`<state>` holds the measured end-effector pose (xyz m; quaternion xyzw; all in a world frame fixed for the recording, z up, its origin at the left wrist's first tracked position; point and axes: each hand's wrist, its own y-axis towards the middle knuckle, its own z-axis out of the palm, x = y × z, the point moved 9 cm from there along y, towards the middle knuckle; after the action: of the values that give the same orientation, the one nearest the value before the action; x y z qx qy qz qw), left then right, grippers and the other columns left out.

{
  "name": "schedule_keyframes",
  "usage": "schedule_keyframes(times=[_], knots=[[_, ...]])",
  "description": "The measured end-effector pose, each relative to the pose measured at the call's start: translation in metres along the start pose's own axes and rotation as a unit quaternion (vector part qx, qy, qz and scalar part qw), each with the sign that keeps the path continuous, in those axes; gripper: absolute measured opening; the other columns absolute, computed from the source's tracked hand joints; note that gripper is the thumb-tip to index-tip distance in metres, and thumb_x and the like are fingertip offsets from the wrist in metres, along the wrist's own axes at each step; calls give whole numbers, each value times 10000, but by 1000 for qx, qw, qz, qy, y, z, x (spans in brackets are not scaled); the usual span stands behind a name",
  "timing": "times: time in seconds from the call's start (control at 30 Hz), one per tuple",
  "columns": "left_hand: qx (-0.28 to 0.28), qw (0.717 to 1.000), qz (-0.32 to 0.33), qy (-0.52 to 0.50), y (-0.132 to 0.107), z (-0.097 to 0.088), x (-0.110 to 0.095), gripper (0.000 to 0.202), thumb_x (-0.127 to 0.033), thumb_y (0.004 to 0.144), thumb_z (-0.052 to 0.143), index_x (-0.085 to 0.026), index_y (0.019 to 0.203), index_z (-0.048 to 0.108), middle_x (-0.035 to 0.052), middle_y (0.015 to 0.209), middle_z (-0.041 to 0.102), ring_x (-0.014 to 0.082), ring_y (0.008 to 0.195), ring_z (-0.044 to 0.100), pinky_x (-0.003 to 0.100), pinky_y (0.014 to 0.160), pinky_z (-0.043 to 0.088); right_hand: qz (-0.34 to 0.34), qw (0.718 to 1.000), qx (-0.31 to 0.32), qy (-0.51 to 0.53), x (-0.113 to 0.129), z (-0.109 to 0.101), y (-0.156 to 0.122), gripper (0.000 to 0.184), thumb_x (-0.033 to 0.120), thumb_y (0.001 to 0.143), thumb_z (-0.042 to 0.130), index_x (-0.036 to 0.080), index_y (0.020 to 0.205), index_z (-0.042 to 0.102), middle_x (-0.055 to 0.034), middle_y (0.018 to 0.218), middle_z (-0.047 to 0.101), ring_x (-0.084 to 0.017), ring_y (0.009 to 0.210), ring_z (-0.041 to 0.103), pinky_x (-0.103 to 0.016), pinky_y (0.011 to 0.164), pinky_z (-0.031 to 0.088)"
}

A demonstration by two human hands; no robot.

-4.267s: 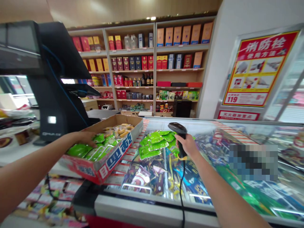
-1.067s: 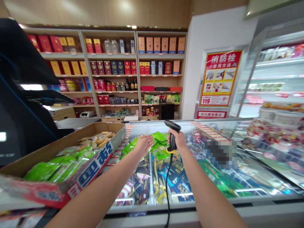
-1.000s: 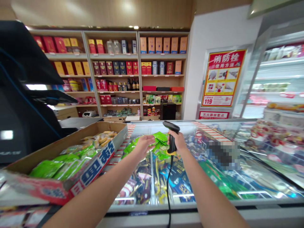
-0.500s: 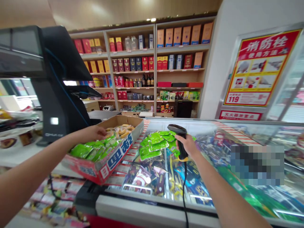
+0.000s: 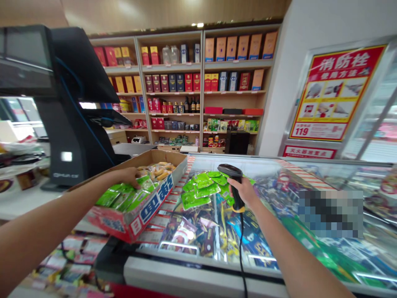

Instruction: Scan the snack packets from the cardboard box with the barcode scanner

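Note:
My right hand (image 5: pixel 244 191) is wrapped round the handle of a black barcode scanner (image 5: pixel 237 188), held above the glass freezer top. My left hand (image 5: pixel 130 177) reaches into an open cardboard box (image 5: pixel 156 203) with its fingers partly spread, touching the green packets (image 5: pixel 124 198) there. No packet shows lifted in it. Small yellow-wrapped snacks (image 5: pixel 161 170) fill the box's far end. A loose pile of green packets (image 5: pixel 203 188) lies on the glass between the box and the scanner, partly hidden behind the scanner.
Packaged goods show through the chest freezer's glass (image 5: pixel 189 231). The scanner's cable (image 5: pixel 241 248) hangs over the freezer's front edge. A black checkout terminal (image 5: pixel 74 124) stands to the left. Boxed goods line the shelves (image 5: pixel 173 93) behind; a red poster (image 5: pixel 336 93) hangs at right.
My left hand has moved slightly right and down, onto the green packets in the box. My right hand holds the scanner in nearly the same place.

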<state>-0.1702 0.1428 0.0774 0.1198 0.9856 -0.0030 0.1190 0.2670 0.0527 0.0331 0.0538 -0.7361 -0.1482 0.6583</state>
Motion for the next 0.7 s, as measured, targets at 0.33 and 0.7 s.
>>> schedule_keyframes(times=[0.33, 0.7], knots=[[-264, 961, 75, 29, -76, -87, -94, 142, -256, 619, 688, -217, 640, 553, -10, 638, 633, 200, 648, 589, 276, 622, 427, -6, 1000, 8, -22, 5, 2, -2, 370, 479, 670, 683, 186, 468, 582, -28, 413, 561, -158, 359, 529, -283, 403, 404], [-467, 798, 368, -101, -95, 6, -249, 264, 2, 776, 482, -209, 767, 641, 32, 875, 718, 167, 888, 641, 293, 822, 517, 22, 998, -24, 60, -9, -7, 5, 307, 455, 648, 716, 175, 571, 616, -7, 454, 580, -151, 359, 533, -278, 395, 432]])
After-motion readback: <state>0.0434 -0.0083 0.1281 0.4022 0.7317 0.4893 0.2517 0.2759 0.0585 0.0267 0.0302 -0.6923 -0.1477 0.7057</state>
